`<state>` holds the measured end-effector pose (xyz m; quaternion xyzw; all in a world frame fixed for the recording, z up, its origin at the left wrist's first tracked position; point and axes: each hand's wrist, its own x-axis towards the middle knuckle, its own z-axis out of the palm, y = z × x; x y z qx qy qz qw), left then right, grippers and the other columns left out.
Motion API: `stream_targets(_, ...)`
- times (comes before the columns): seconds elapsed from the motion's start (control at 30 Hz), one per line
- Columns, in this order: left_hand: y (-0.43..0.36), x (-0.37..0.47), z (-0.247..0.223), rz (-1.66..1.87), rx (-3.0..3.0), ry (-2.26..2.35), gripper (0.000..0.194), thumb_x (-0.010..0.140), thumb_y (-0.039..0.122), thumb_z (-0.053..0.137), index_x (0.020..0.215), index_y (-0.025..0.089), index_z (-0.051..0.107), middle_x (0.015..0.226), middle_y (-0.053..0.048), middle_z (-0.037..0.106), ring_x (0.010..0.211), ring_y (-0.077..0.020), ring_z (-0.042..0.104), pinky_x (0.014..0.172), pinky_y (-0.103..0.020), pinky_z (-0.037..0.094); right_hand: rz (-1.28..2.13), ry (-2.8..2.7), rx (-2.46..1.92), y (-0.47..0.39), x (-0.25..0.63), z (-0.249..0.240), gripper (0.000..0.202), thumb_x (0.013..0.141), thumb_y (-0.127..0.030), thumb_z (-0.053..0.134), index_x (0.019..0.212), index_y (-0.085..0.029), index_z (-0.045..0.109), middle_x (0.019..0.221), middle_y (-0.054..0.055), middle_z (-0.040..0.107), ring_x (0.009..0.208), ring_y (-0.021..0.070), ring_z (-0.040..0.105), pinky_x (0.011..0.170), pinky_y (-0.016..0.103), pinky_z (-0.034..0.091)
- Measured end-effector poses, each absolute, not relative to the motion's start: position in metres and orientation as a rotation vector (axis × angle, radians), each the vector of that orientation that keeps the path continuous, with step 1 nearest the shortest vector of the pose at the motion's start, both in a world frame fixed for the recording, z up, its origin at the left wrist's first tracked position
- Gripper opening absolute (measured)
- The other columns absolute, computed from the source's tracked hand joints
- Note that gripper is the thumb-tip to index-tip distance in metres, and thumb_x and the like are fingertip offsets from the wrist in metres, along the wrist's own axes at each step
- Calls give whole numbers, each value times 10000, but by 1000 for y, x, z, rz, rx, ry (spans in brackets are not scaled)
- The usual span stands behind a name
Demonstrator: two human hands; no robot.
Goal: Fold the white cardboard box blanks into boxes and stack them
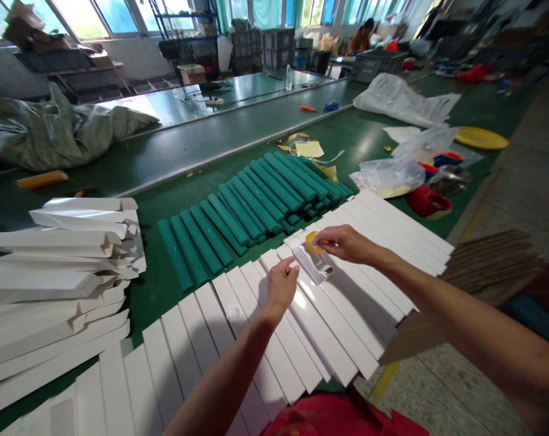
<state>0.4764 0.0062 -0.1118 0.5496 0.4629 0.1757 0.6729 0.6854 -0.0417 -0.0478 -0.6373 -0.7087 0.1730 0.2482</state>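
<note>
In my right hand a yellow-rimmed roll of tape is pinched at the far end of a white tape dispenser. The dispenser lies on a row of overlapping long white boxes. Just left of it is my left hand, its fingers curled and the thumb and forefinger close together; whatever they may hold is too small to make out. Behind the boxes lie many green ribbed strips, side by side in an overlapping row.
Open-ended white cartons are stacked at left. Plastic bags, a red tape dispenser and a yellow disc lie at right on the green table. A grey-green sack sits at far left. Another person sits far back.
</note>
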Motion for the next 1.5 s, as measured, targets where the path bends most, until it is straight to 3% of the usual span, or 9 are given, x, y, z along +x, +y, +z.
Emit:
stream_targets(0.27, 15, 486, -106, 451, 1520, 1018, 599, 796, 172, 589, 1390, 201, 512, 552, 76, 511, 594, -134, 474, 707, -243, 415, 445, -2021, -1865, -41, 678, -60, 189, 842, -182, 577, 912, -194, 752, 890, 47, 751, 767, 164, 685, 707, 224, 478)
stream_targets(0.43, 21, 494, -114, 430, 1582, 984, 596, 804, 169, 583, 1395, 198, 507, 565, 64, 535, 586, -141, 483, 669, -241, 412, 433, -1894, -2159, -41, 666, -55, 502, 846, -197, 598, 1344, -155, 554, 913, 81, 743, 761, 198, 680, 669, 245, 461)
stream_targets(0.63, 20, 497, -120, 398, 1598, 966, 561, 808, 175, 581, 1367, 172, 541, 545, 56, 534, 569, -147, 490, 631, -244, 394, 439, -1911, -2271, -39, 659, -52, 223, 837, -223, 616, 1018, -121, 695, 899, 103, 721, 789, 213, 658, 706, 261, 447)
stream_targets(0.77, 20, 497, -120, 395, 1585, 964, 575, 800, 170, 585, 1373, 178, 536, 535, 62, 532, 554, -141, 477, 619, -237, 385, 417, -1948, -2253, -37, 658, -57, 173, 799, -190, 637, 936, -122, 718, 914, 97, 714, 819, 210, 652, 736, 259, 443)
stream_targets(1.1, 19, 500, -123, 427, 1512, 949, 608, 761, 112, 591, 1366, 143, 542, 509, 71, 474, 540, -143, 438, 613, -250, 367, 481, -2078, -2353, -28, 654, -53, 186, 804, -177, 609, 937, -112, 721, 921, 117, 699, 838, 227, 639, 733, 271, 402)
stream_targets(1.27, 19, 502, -130, 465, 1386, 925, 635, 713, 85, 626, 1337, 186, 574, 499, 80, 479, 543, -137, 438, 620, -255, 355, 493, -2093, -2369, -23, 655, -57, 184, 814, -206, 614, 933, -130, 731, 896, 101, 698, 821, 212, 637, 726, 262, 399)
stream_targets(1.4, 23, 494, -133, 500, 1199, 909, 575, 720, 163, 670, 1290, 177, 601, 507, 80, 479, 522, -120, 425, 586, -249, 347, 498, -2103, -2340, -22, 659, -54, 218, 802, -251, 655, 975, -145, 735, 868, 84, 704, 778, 198, 638, 697, 254, 415)
stream_targets(1.5, 26, 478, -127, 520, 1005, 877, 467, 751, 299, 686, 1187, 141, 634, 547, 66, 483, 494, -97, 408, 532, -237, 331, 431, -1971, -2304, -30, 665, -47, 378, 802, -330, 677, 1127, -137, 699, 910, 90, 714, 741, 188, 638, 672, 257, 446)
